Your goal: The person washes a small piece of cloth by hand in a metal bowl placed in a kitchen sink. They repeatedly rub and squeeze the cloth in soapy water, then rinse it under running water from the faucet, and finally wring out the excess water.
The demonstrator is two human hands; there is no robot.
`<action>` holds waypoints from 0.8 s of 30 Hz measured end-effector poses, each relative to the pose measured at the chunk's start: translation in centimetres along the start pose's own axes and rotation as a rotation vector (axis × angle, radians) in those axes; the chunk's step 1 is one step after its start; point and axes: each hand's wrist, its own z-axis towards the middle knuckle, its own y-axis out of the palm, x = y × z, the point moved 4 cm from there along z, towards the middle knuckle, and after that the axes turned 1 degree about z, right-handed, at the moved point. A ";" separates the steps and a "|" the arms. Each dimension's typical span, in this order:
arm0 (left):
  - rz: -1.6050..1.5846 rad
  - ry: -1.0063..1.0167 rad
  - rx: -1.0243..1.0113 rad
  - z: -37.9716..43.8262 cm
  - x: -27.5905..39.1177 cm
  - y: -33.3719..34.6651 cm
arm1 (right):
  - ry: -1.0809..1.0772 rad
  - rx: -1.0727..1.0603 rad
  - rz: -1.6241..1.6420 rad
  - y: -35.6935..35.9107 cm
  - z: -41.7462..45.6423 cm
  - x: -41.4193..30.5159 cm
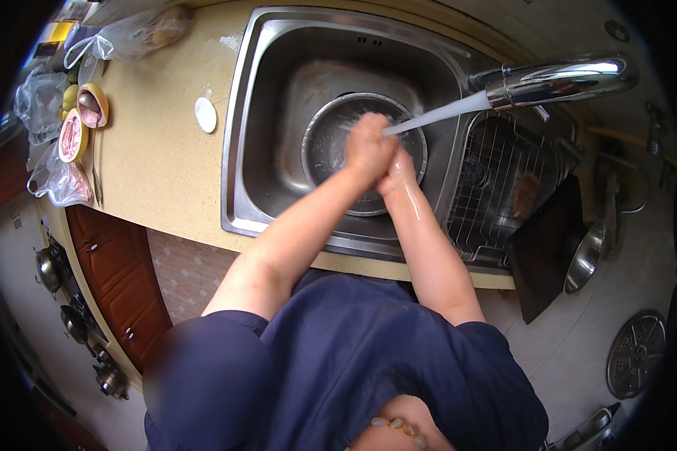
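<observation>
Over a round metal basin [321, 177] in the stainless steel sink [282, 163], my two hands are pressed together under running water. My left hand [369, 145] lies over the fingers of my right hand [398, 169]. Both sets of fingers are partly hidden, and whether anything is between the palms cannot be seen. A stream of water [440, 114] runs from the chrome faucet [558, 82] onto the hands and splashes into the basin. My right forearm is wet near the wrist.
A wire dish rack [485, 197] stands right of the sink beside a dark board [547, 248] and a metal pan [587, 256]. On the left counter lie a white oval object [205, 115], cut pomelo halves [73, 135], a knife [96, 172] and plastic bags [130, 39].
</observation>
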 end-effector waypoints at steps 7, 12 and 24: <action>-0.023 -0.103 -0.103 -3.3 1.2 0.9 | 0.114 -0.270 0.147 -8.0 0.8 2.3; -0.074 -0.358 -0.083 -0.6 -4.8 -1.3 | 0.102 0.101 0.044 -2.2 -1.7 1.1; 0.283 0.026 -0.135 -1.5 -9.0 -3.3 | -0.562 0.709 -1.315 -7.5 -0.2 -4.7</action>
